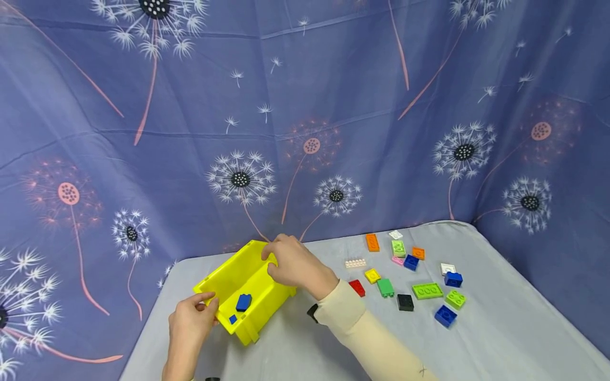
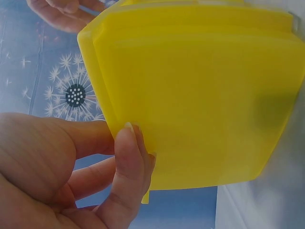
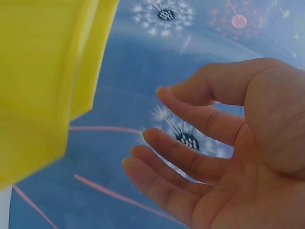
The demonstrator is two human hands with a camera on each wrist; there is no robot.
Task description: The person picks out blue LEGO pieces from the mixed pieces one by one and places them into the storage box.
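A yellow plastic bin (image 1: 267,312) stands on the cloth-covered table, with a blue toy brick (image 1: 243,302) inside. A small blue square (image 1: 233,319) shows at its near end; I cannot tell what it is. My left hand (image 1: 190,324) pinches the bin's near rim between thumb and fingers; in the left wrist view the thumb lies on the bin's outer wall (image 2: 200,109). Over the bin's far right side is my right hand (image 1: 300,267). In the right wrist view its fingers (image 3: 176,181) are loosely bent, hold nothing and stand apart from the bin.
Loose toy bricks lie to the right, among them a red one (image 1: 357,288), a green one (image 1: 385,288), a black one (image 1: 405,302), a long lime one (image 1: 427,290) and a blue one (image 1: 445,316). Behind the table hangs a blue dandelion-print cloth (image 1: 381,159).
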